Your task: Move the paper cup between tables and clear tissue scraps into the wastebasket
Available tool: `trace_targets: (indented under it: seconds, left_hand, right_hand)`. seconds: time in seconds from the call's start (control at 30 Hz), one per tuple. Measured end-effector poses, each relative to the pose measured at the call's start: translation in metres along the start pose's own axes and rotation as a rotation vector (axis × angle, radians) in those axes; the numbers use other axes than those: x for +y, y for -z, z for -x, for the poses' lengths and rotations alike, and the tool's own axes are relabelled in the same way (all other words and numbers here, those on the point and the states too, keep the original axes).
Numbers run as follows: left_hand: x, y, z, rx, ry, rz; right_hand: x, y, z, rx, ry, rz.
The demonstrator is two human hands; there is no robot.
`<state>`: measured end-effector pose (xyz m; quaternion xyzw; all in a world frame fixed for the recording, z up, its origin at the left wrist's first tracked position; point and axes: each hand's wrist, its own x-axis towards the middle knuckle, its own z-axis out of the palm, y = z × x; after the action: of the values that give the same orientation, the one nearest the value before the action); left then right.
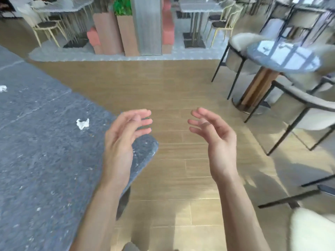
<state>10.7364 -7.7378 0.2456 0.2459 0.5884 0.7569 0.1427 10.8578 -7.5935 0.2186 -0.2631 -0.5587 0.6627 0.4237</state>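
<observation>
A crumpled white tissue scrap lies on the grey stone table at my left. Another white scrap shows at the table's far left edge. My left hand hovers over the table's rounded corner, a little right of the nearer scrap, with relaxed fingers and nothing in it. Over the wooden floor my right hand is raised, palm toward the left hand, fingers loosely spread and empty. No paper cup or wastebasket is in view.
A round glossy table on a wooden pedestal stands at the right, with grey chairs around it. Planters and a pillar stand ahead. A white seat is at the bottom right. Wooden floor lies between the tables.
</observation>
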Motion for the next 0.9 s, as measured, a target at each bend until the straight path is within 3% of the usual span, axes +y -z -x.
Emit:
trace_targets:
  seconds: [0.17,0.37,0.6,0.9]
  left_hand:
    - [-0.037,-0.083,-0.039,-0.167,0.076,-0.059]
    - [-0.091,-0.147,-0.119,-0.25,0.138,-0.046]
    - [-0.154,-0.214,-0.28,-0.264,0.16,-0.021]
    - [-0.171,-0.308,-0.454,-0.312,0.136,0.048]
  right_hand:
    - [0.006,0.058,-0.043,0.11,-0.031,0.054]
    - [0.032,0.093,-0.131,0.167,-0.063,0.109]
    - [0.056,0.088,-0.313,0.151,-0.049,0.193]
    - [0.039,0.082,-0.504,0.206,0.051,0.214]
